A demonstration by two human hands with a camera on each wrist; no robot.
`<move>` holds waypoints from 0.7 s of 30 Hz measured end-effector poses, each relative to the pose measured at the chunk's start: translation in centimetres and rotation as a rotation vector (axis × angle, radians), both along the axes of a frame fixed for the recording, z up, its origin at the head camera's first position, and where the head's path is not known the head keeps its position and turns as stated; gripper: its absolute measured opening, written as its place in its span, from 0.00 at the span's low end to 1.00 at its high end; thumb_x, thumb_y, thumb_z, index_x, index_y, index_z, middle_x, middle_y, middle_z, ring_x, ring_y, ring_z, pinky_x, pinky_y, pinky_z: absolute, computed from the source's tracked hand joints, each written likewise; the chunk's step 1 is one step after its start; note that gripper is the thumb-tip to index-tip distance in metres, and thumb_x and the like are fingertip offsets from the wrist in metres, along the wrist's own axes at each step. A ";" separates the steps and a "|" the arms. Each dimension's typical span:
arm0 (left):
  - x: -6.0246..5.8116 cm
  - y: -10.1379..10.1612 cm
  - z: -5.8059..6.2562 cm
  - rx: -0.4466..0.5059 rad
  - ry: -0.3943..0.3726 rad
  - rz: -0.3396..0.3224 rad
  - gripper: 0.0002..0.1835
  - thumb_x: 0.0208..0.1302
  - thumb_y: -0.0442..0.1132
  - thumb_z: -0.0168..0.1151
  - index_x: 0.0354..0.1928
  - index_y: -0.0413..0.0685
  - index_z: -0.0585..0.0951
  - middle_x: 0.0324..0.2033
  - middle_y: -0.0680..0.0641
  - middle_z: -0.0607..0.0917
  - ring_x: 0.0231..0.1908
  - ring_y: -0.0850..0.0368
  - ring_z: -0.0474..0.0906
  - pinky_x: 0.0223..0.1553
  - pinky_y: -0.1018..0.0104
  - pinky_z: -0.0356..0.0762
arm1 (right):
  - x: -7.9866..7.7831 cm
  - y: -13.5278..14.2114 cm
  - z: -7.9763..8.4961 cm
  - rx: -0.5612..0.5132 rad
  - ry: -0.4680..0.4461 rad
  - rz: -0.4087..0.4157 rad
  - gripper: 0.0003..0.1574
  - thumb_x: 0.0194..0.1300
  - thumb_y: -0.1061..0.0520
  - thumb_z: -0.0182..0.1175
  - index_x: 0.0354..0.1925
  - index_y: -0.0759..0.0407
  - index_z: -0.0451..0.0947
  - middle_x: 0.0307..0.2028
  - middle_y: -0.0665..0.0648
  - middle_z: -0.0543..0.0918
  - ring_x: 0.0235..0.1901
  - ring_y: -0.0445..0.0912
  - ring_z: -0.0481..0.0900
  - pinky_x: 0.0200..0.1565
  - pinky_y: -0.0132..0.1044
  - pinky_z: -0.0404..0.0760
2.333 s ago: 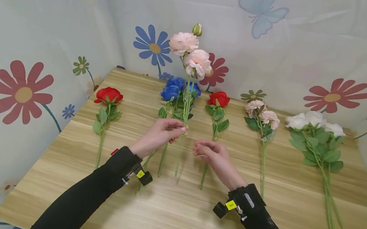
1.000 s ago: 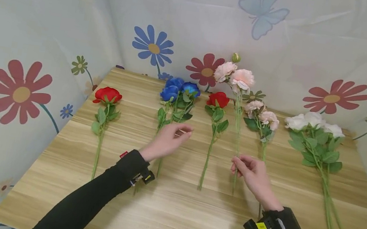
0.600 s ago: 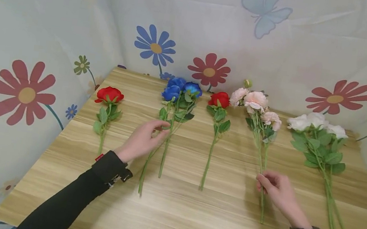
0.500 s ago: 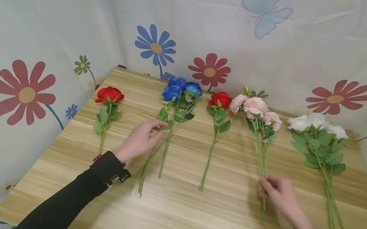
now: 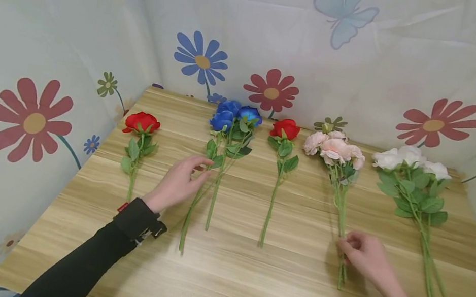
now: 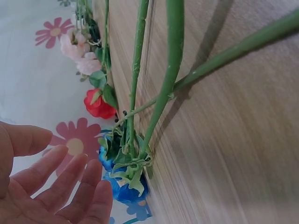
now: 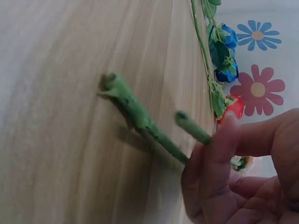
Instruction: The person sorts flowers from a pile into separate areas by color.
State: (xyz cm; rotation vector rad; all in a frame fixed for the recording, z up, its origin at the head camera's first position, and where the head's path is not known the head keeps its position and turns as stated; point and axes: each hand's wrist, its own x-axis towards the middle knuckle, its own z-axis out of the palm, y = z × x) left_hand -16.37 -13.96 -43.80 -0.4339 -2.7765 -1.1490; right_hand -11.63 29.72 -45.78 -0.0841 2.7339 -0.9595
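My right hand (image 5: 367, 257) pinches the lower stem of a pale pink artificial flower (image 5: 333, 150), which has several blooms and a bud. Its blooms overlap a second pink flower (image 5: 356, 158) at the back right of the table. In the right wrist view, one cut stem end (image 7: 192, 127) pokes out at the fingers (image 7: 217, 158), and another stem (image 7: 133, 109) lies on the wood beside it. My left hand (image 5: 180, 181) hovers by the crossing stems of the blue roses (image 5: 224, 115), its fingers relaxed and holding nothing. The left wrist view shows these fingers (image 6: 70, 186) apart from the green stems (image 6: 170, 56).
One red rose (image 5: 142, 124) lies at the left, another red rose (image 5: 285, 129) between the blue and pink flowers. White roses (image 5: 409, 159) lie at the right. The wooden table (image 5: 222, 285) meets a printed cloth backdrop (image 5: 256, 23) behind.
The pink flower was passed from my left hand to my right, carried rightward and lowered onto the other pink flower. My left hand let go and drew back left, over the blue roses' stems.
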 end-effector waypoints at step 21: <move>-0.1 -1.3 -0.4 0.022 -0.033 0.024 0.20 0.74 0.37 0.57 0.64 0.38 0.77 0.62 0.37 0.80 0.56 0.40 0.80 0.58 0.45 0.78 | -4.2 0.1 1.1 0.107 -0.014 -0.021 0.46 0.74 0.37 0.54 0.60 0.81 0.68 0.41 0.72 0.86 0.28 0.45 0.85 0.35 0.41 0.82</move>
